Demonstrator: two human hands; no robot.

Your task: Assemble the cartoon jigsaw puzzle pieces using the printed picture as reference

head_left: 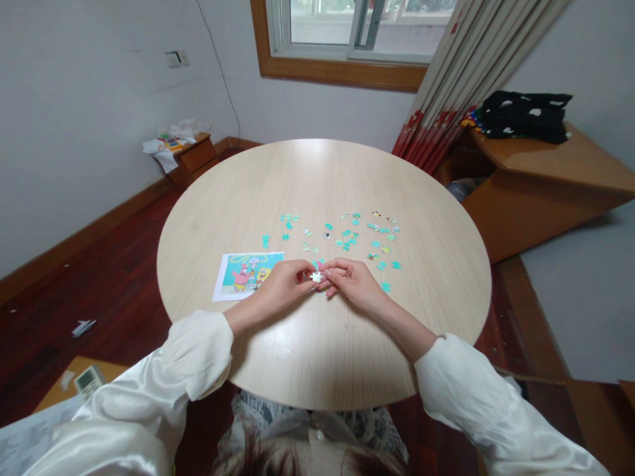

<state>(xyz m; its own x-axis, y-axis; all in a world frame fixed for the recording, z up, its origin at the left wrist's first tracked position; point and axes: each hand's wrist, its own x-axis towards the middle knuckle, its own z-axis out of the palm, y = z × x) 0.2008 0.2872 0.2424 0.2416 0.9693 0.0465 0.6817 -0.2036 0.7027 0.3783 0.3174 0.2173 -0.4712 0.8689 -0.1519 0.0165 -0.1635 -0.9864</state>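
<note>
A pale jigsaw puzzle piece (316, 277) is held between my two hands above the table. My left hand (290, 281) pinches it from the left with thumb and forefinger. From the other side, the bent fingers of my right hand (350, 276) touch its right edge. Pink and teal puzzle pieces (318, 264) show just behind and beneath the fingers, partly hidden. Left of them lies a printed reference picture (238, 277) of cartoon figures, its right part covered by my left hand.
Several loose puzzle pieces (350, 237) are scattered over the middle and right of the round wooden table (317, 357). A wooden cabinet (550, 165) with dark cloth (528, 116) stands right, a small drawer unit (196, 158) left. A window (347, 30) is behind.
</note>
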